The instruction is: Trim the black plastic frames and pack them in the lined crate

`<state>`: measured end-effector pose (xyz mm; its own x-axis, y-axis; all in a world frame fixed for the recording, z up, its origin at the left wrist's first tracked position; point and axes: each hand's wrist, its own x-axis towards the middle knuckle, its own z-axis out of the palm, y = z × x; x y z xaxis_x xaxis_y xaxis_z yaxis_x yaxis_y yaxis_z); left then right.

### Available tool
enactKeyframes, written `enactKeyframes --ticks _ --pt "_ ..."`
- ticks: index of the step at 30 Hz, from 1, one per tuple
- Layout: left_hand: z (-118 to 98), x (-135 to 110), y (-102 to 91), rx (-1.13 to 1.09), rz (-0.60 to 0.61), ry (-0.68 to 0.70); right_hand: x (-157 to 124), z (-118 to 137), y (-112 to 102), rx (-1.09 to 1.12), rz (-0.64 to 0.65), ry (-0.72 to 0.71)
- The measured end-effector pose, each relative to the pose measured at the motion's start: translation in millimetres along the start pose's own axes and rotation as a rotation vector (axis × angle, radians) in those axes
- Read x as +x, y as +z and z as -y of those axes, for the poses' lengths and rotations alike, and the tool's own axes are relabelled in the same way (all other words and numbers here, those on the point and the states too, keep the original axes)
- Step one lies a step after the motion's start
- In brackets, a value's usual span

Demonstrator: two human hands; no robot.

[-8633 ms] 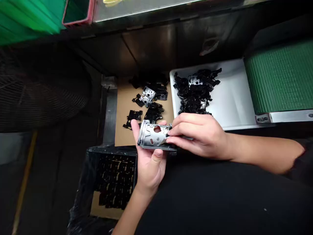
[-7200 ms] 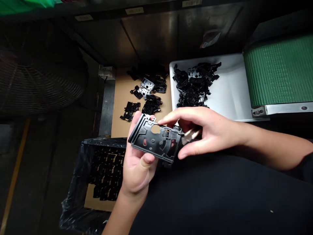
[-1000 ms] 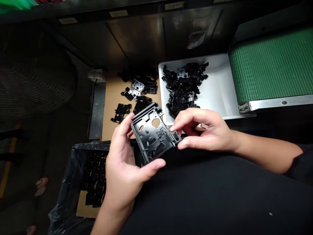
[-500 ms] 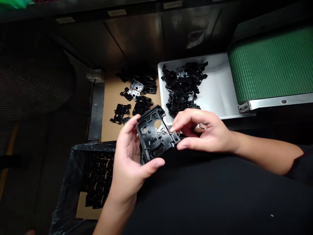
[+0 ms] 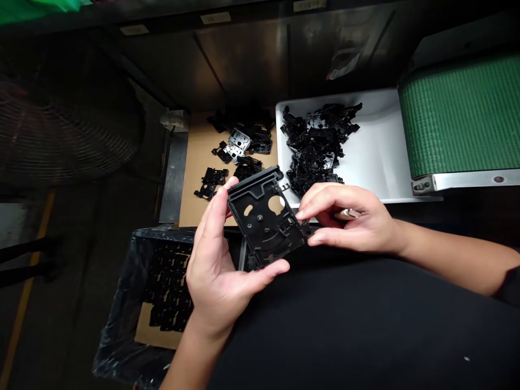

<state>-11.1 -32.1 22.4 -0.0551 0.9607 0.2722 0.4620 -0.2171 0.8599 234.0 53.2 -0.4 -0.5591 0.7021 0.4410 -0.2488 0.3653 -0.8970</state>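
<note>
A black moulded plastic frame part (image 5: 264, 230), roughly rectangular with a large round hole and a curved slot, is held up in front of me. My left hand (image 5: 221, 265) grips its left and lower edges, fingers behind and thumb along the bottom. At its right side, my right hand (image 5: 345, 219) pinches a small projecting tab between thumb and forefinger; a ring shows on this hand. Behind the part, a heap of similar black parts (image 5: 314, 146) fills the left of a white tray (image 5: 379, 130). More black parts (image 5: 211, 181) lie on a cardboard sheet (image 5: 190, 208).
A green conveyor belt (image 5: 467, 114) with a metal edge overhangs the tray at right. Lower left stands a bin lined with dark plastic (image 5: 117, 325), holding rows of black parts on cardboard. A large fan (image 5: 81, 124) is at far left, before a metal panel (image 5: 252, 65).
The frame part has been turned so its flat face shows more squarely to me. Both hands keep their hold on it. The whole view has shifted, with the surroundings now further right.
</note>
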Motion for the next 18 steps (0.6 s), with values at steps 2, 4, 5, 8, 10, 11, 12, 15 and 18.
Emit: enactKeyframes --ticks 2,4,5,8,10,11,12,15,18 --pt "2 0 -0.5 -0.044 0.033 0.019 2 -1 0 -0.017 -0.006 -0.017" --pt "3 1 -0.8 -0.07 0.024 0.026 5 -3 0 -0.032 -0.013 -0.028" --pt "4 1 -0.7 -0.079 0.014 0.027 6 -4 0 -0.034 -0.016 -0.031" --pt "3 3 0.1 -0.116 -0.008 0.032 10 -6 0 -0.018 -0.031 -0.042" --pt "3 3 0.3 -0.136 -0.023 0.03 13 -8 1 0.006 -0.053 -0.042" --pt "3 4 0.2 -0.139 -0.031 0.03 14 -9 1 0.019 -0.064 -0.04" --pt "2 4 -0.1 -0.138 -0.039 0.032 16 -9 2 0.032 -0.072 -0.038" --pt "3 4 -1.6 -0.118 -0.053 0.047 21 -12 3 0.063 -0.07 -0.037" --pt "5 4 -3.8 -0.096 -0.067 0.062 26 -14 3 0.08 -0.066 -0.055"
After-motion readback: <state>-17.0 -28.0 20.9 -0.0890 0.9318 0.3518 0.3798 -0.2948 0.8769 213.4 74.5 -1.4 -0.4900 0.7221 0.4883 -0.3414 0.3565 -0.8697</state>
